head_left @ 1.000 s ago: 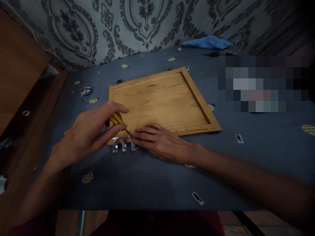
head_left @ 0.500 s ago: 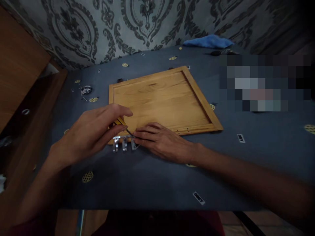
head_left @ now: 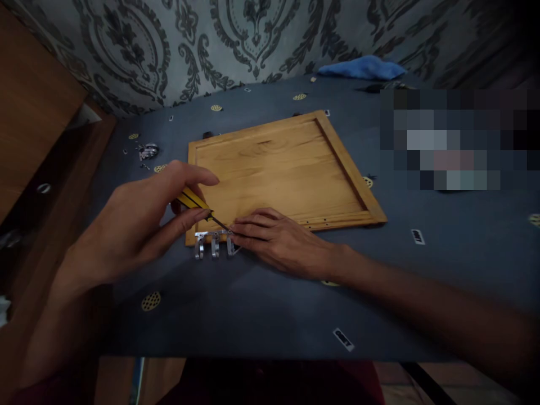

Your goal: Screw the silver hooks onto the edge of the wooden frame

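Note:
My left hand (head_left: 156, 216) grips a screwdriver (head_left: 192, 199) with a yellow and black handle. The index finger is stretched out past the handle. Its thin shaft slants down to the right, and the tip meets a metal hook rack (head_left: 215, 243) at the near left edge of a framed wooden board (head_left: 270, 169). Fingers together, my right hand (head_left: 276, 239) lies over the board's near edge and covers the rack's right end. Several curved hooks hang out over the edge. Whether the right fingers pinch the rack is hidden.
Small metal hooks (head_left: 148, 151) lie on the dark patterned tablecloth (head_left: 253, 315) at the left. A blue cloth (head_left: 365, 67) and a dark tool (head_left: 379, 87) rest at the back right. A wooden cabinet (head_left: 37, 112) stands along the left side. Part of the right is pixelated.
My left hand has drawn back slightly to the left, showing more of the screwdriver's handle. My right hand stays on the rack and board. The view has shifted a little.

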`<state>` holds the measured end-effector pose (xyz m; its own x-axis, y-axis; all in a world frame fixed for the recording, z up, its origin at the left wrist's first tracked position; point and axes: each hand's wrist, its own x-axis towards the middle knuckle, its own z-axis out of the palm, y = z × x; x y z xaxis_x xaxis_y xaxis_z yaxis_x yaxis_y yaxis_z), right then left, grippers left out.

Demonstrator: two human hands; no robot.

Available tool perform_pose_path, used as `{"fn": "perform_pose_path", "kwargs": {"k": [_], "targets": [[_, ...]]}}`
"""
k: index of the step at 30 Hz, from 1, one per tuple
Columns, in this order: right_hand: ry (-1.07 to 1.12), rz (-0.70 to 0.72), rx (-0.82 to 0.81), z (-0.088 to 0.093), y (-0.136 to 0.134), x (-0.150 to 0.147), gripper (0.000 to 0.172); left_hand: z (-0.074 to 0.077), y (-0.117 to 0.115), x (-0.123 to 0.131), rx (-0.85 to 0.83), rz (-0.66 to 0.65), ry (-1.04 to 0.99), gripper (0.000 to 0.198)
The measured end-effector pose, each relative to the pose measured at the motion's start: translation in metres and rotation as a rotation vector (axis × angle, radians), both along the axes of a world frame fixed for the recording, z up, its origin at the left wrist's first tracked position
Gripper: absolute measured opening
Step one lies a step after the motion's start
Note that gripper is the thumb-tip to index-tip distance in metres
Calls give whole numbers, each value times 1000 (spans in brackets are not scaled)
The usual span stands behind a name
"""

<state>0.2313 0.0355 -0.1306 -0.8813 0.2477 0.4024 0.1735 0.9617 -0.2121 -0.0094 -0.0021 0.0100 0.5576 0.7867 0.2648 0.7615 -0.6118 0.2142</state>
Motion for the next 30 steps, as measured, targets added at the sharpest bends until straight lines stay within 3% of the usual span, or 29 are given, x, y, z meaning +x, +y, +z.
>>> {"fn": "perform_pose_path", "kwargs": {"k": [4, 17, 24, 30], "targets": [[18, 2, 13, 1, 0, 0, 33, -3, 3, 0, -1, -58, 39, 26], [-1, 8, 7, 0, 1, 0, 34, -7, 3, 3, -55, -54, 54, 27], [-57, -13, 3, 3, -2, 1, 35, -11, 1, 4, 11, -41, 49, 29], [-128, -17, 52, 6, -2, 1, 35, -25, 4, -1, 98, -10, -9, 29]]}}
